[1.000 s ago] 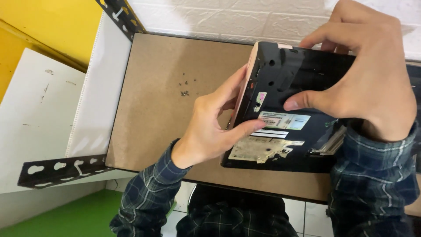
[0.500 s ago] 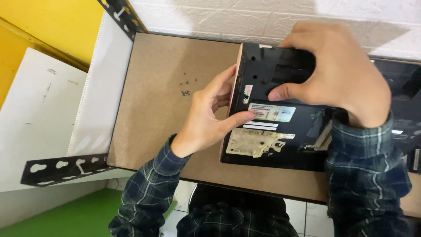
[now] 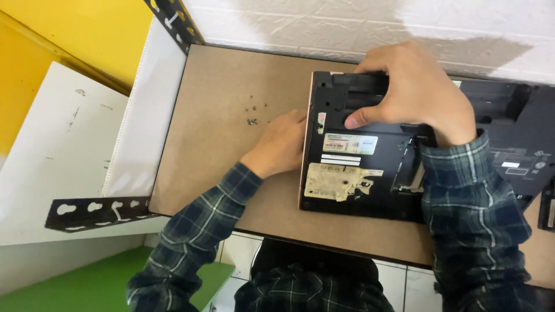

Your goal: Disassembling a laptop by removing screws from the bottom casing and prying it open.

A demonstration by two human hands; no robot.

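A black laptop base with torn paper labels on its underside (image 3: 370,167) lies face down on the brown fibreboard work surface (image 3: 225,144), and both hands are on it. The right hand (image 3: 413,92) curls over the far edge, fingers hooked around the rim and thumb pressed flat on the casing, so it grips the shell firmly. The left hand (image 3: 283,144) rests against the near-left side edge with fingers tucked under or along it (how far closed they are I cannot tell).

Judging by the small dark screws (image 3: 252,112) scattered loose just beyond the left hand, the fasteners seem already out, while the bottom cover looks not yet lifted away.

To the right of the right hand sits a second dark plastic panel (image 3: 509,133), close enough to crowd that side. Left of the left arm, a black perforated metal bracket (image 3: 98,211) and a white board (image 3: 52,150) stand well apart.
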